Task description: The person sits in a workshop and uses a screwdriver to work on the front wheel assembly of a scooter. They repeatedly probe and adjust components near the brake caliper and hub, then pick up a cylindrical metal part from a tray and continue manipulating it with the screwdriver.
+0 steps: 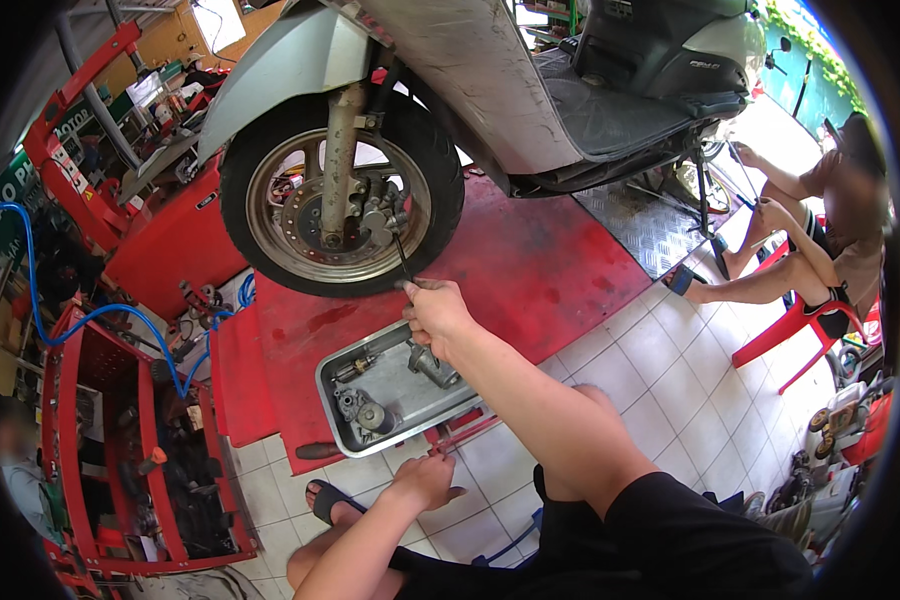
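My right hand (437, 318) is closed around a thin, dark-shafted tool (403, 258). The tool's far end meets the brake caliper (380, 222) on the scooter's front wheel (260, 235). Whether it is a wrench or a screwdriver does not show. Lower down, my left hand (425, 482) has its fingers curled beside a red metal bar (467, 425), and what they hold, if anything, is hidden. Between my hands and the wheel sits a metal tray (410, 437) with several greasy metal parts (370, 412) in it.
The scooter (470, 80) stands on a red platform (540, 270). At left are a red tool cart (155, 420) and a blue air hose (100, 312). A seated person (820, 220) is at right on a red plastic stool (785, 340). Another person (25, 480) is far left.
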Tool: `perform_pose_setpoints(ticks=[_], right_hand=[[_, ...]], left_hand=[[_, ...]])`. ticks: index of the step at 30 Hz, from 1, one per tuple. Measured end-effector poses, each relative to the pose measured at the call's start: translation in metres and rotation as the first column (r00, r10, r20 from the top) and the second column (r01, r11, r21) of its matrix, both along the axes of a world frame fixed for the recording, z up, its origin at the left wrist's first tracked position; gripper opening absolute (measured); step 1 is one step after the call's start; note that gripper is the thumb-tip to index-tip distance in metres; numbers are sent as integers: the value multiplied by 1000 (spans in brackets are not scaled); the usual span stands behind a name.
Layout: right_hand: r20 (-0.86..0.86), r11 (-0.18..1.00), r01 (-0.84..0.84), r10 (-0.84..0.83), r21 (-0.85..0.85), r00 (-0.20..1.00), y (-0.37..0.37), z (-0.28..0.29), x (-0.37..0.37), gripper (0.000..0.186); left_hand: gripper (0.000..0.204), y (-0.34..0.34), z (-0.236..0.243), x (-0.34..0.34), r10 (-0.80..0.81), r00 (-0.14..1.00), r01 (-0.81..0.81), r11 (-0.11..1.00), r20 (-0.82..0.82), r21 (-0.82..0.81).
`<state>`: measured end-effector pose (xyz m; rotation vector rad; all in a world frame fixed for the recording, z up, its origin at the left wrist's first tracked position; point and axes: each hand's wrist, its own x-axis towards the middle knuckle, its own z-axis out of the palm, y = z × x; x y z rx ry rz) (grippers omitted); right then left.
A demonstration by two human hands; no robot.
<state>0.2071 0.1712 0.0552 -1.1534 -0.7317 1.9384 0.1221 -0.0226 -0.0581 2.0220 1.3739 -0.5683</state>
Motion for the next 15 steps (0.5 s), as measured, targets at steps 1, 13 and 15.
perform_pose_setpoints(ticks=[1,13,15], right_hand=[[6,1000,12,-12,3,1000,-1,0,-1,33],[-722,957,-123,-111,-264,683,14,-18,1,15],[-824,954,-145,-143,-261,548,12,-23,-4,17]], left_hand=[[61,1,0,0,-1,1000,1,1000,0,-5],[60,3,7,-2,-5,1000,5,998,-12,59],[60,3,7,-2,-5,1000,6,998,-9,59]])
